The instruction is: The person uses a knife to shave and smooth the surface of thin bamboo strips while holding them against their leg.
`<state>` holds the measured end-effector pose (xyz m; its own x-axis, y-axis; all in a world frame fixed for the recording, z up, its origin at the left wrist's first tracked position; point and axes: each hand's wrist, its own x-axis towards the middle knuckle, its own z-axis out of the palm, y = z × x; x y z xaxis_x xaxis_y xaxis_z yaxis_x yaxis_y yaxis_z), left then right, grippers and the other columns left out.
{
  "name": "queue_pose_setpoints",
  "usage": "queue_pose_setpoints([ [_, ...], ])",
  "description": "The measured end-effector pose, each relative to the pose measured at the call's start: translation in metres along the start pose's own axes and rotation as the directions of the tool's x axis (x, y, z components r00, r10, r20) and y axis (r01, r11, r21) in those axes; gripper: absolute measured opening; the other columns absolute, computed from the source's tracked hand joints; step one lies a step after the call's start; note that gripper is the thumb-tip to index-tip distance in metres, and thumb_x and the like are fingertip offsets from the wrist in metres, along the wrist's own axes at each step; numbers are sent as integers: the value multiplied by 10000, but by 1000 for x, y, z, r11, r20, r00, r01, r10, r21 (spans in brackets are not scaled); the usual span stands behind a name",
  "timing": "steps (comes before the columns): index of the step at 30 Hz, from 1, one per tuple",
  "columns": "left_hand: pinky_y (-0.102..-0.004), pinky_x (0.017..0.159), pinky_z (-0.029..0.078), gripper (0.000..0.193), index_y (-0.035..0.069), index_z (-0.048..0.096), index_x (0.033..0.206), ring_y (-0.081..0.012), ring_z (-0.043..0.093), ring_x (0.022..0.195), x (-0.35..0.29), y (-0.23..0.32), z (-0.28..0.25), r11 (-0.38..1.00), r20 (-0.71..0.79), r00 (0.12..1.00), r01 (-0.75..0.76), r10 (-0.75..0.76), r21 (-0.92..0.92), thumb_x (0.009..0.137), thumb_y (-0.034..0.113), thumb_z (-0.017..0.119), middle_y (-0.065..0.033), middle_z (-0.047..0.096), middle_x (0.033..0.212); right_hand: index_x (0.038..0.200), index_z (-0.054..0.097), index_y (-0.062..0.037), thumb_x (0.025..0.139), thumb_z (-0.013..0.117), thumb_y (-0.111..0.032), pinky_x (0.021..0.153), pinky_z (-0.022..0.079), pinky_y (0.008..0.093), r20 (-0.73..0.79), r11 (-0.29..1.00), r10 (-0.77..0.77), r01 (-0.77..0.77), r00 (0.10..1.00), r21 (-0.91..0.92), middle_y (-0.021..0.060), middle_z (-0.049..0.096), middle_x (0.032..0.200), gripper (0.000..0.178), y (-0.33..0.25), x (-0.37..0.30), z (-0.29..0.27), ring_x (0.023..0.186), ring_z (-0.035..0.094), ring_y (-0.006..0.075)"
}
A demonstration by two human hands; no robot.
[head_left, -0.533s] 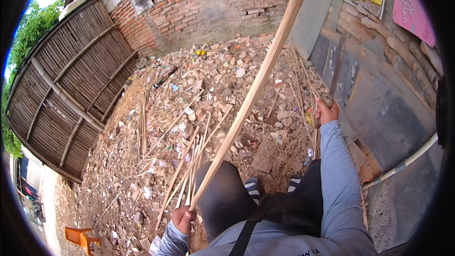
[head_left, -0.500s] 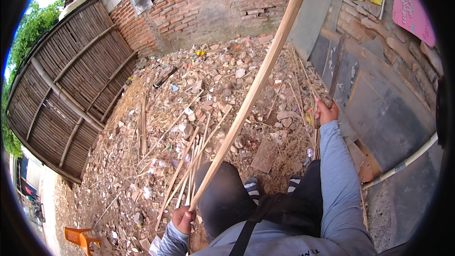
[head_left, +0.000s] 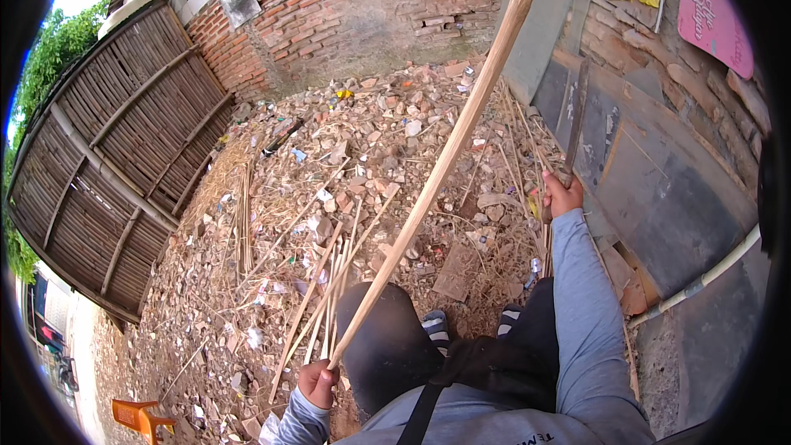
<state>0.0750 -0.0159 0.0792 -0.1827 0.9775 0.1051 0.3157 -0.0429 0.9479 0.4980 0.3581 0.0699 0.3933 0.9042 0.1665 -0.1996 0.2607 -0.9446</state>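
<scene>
My left hand (head_left: 318, 382), low in the view, is closed around the near end of a long pale wooden pole (head_left: 441, 173). The pole slants up and away to the right, past the top of the view. On the right, my right hand (head_left: 563, 194) grips a machete (head_left: 579, 119), its dark narrow blade pointing up and away from me. Blade and pole are apart. Beside my left knee, several thin split strips (head_left: 317, 313) lie fanned out on the ground, partly hidden behind the knee and the pole.
Broken brick, stones and litter cover the rubble ground (head_left: 379, 148). A brick wall (head_left: 354, 8) stands at the back, a bamboo fence (head_left: 115, 156) at the left. Dark panels (head_left: 667, 198) lean along the right side. An orange plastic chair (head_left: 140, 417) is at the lower left.
The view has shifted very slightly. My right hand and the machete sit a little further left in it; both hands keep their grips and the pole holds nearly the same slant.
</scene>
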Motion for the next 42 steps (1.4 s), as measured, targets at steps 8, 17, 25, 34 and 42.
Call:
queue_pose_setpoints([
  [8,-260,471,263,662,37,485,652,-85,366,513,1,-2,0,999,22,999,33,-34,34,880,658,449,14,416,567,860,552,-29,762,769,-176,384,373,249,3,1000,10,-10,1000,0,10,513,577,280,9,5,-3,429,454,93],
  [17,-262,470,252,647,43,476,643,-82,343,509,2,-1,3,999,1,1000,2,-2,47,886,642,457,21,401,560,854,550,-39,768,762,-181,381,372,245,-8,999,-6,5,1000,-40,7,529,604,269,5,1,1,435,461,87],
  [25,-284,487,331,636,34,458,617,-113,406,524,1,-3,0,999,10,1000,13,-14,50,910,599,456,-16,430,559,876,551,-52,786,742,-163,368,364,243,20,1000,2,-2,1000,-2,-3,518,632,238,5,-1,3,426,448,81],
  [34,-282,493,332,642,29,468,626,-116,414,529,-1,-4,0,998,-3,1000,17,-16,53,907,607,454,-21,438,561,865,550,-51,785,736,-148,366,363,239,42,1000,18,-18,999,-1,-2,522,647,224,3,-3,3,421,447,81],
  [42,-279,489,289,649,35,468,635,-103,376,529,0,-1,2,997,-8,1000,28,-27,76,901,625,440,-2,418,565,869,557,-49,780,738,-148,369,362,247,45,999,24,-22,999,-36,1,531,638,225,2,-4,2,430,455,81],
])
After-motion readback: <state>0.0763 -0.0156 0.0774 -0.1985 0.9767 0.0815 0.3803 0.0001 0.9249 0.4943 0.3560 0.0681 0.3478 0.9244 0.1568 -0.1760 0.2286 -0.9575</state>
